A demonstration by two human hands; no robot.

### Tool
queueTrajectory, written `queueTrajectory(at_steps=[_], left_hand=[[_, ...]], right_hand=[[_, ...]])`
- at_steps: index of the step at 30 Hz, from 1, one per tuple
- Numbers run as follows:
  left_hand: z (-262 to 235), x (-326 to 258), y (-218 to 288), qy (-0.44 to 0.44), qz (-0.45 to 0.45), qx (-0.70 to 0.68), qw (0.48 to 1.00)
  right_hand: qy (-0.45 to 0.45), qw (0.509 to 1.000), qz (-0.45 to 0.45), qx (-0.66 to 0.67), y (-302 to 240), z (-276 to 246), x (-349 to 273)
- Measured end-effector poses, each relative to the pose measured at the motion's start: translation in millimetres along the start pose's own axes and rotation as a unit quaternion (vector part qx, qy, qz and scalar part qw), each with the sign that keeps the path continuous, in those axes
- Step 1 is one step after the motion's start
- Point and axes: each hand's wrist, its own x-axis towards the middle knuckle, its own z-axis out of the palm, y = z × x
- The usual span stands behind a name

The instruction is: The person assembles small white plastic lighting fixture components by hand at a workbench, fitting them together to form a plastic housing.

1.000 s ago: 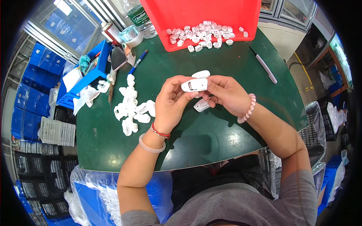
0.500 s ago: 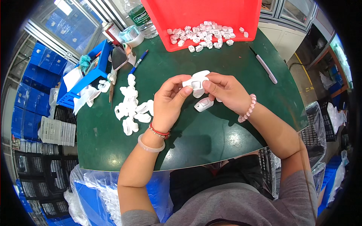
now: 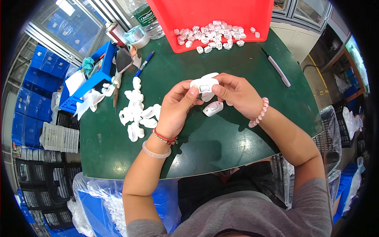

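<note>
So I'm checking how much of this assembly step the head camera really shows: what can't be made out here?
- White plastic part: its underside and rear are covered by the left hand and right hand.
- Red bin: its upper part is cut off by the top edge.
- Small white pieces in it: too small to tell their shape.
- Blue tray: contents cluttered and bent by the fisheye rim.

The white plastic shell [image 3: 204,84] is partly covered by the thumb of the left hand [image 3: 176,108] and the fingers of the right hand [image 3: 237,93], so its underside and far edge do not show. A second white piece [image 3: 213,108], just below the shell, has its upper end hidden behind the right hand. Beyond the shell, the red tray [image 3: 221,15] is cut off by the picture's top edge, and the small white parts [image 3: 215,35] in it are too small to tell apart.
</note>
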Motion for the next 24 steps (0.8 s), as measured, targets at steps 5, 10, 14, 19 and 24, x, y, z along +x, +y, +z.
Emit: queueTrajectory(at_steps=[5, 10, 14, 19, 24], left_hand=[[-0.2, 0.5, 0.8, -0.003, 0.0, 0.004, 1.0], [-7.5, 2.8, -3.4, -0.042, 0.009, 0.005, 0.999], [-8.3, 3.2, -4.6, -0.051, 0.025, 0.0, 0.998], [-8.0, 3.0, -5.2, -0.051, 0.035, 0.016, 0.998], [-8.8, 3.6, -7.7, -0.058, 0.025, -0.008, 0.998]], right_hand=[[0.0, 0.999, -0.035, -0.018, 1.6, -1.3, 0.3], [-0.013, 0.998, -0.063, -0.023, 5.2, -2.4, 1.1], [-0.039, 0.997, -0.002, 0.059, -1.6, 1.3, -0.8], [-0.035, 0.994, 0.015, 0.105, 1.9, 0.8, 0.6], [-0.054, 0.992, -0.036, 0.112, 16.5, -5.9, 5.0]])
